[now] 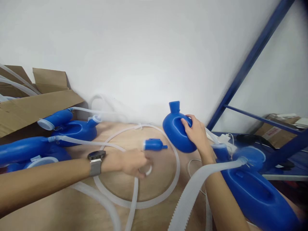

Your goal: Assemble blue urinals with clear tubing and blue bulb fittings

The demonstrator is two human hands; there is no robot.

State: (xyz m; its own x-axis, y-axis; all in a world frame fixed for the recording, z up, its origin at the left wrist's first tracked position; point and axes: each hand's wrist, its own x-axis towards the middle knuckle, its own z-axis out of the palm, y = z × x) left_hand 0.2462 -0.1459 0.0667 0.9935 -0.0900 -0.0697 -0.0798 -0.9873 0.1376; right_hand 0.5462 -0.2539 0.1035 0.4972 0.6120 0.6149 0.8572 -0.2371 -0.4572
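My right hand grips a blue plastic urinal bottle by its handle, holding it tilted with the short open neck upward. My left hand, blurred and wearing a watch, is closed on a small white ring-shaped cap over the table. Between the hands lies a small blue funnel-like piece with a narrow spout pointing right. A coiled translucent hose lies in a loop around it, passing below my left hand.
Several blue bottles with hoses stand at the left beside an open cardboard box. Another blue bottle with a ribbed hose is at the near right. A blue metal frame rises at the right, against the white wall.
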